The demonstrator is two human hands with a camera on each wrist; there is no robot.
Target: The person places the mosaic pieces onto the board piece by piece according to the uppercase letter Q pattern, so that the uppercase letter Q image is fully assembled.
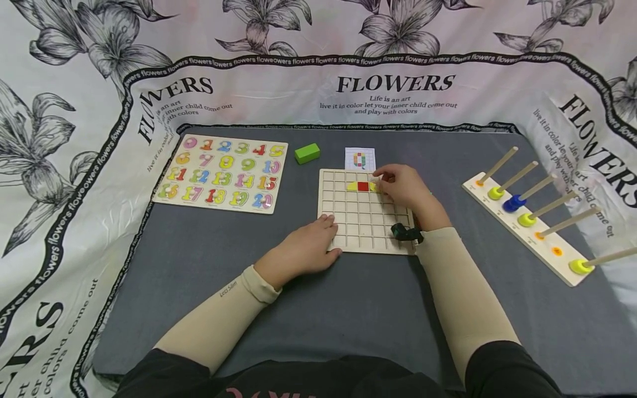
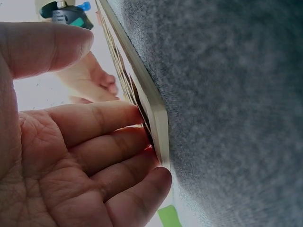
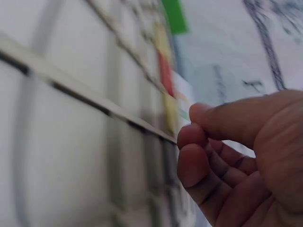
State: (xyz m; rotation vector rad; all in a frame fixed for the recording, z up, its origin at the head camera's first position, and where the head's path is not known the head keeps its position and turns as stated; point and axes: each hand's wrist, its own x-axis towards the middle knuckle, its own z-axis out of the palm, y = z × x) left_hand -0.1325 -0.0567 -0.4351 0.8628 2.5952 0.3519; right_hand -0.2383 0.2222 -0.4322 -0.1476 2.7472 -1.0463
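Note:
A square wooden grid board (image 1: 365, 221) lies on the grey cloth. Along one of its upper rows sit a yellow tile (image 1: 351, 186), a red tile (image 1: 363, 187) and another yellow tile (image 1: 374, 187). My left hand (image 1: 311, 243) rests its straight fingers on the board's left edge, the thumb spread apart. Over the upper right squares is my right hand (image 1: 405, 188), close to the right-hand yellow tile. In the right wrist view its fingers (image 3: 194, 165) are curled, thumb tip against index finger, with nothing visible between them.
Behind the board lies a pattern card (image 1: 360, 158) with a coloured ring-like figure. A green block (image 1: 307, 153) stands left of the card. Further left is a number puzzle board (image 1: 219, 174). At right, a wooden peg stand (image 1: 527, 224) carries coloured rings on tall, slanting pegs.

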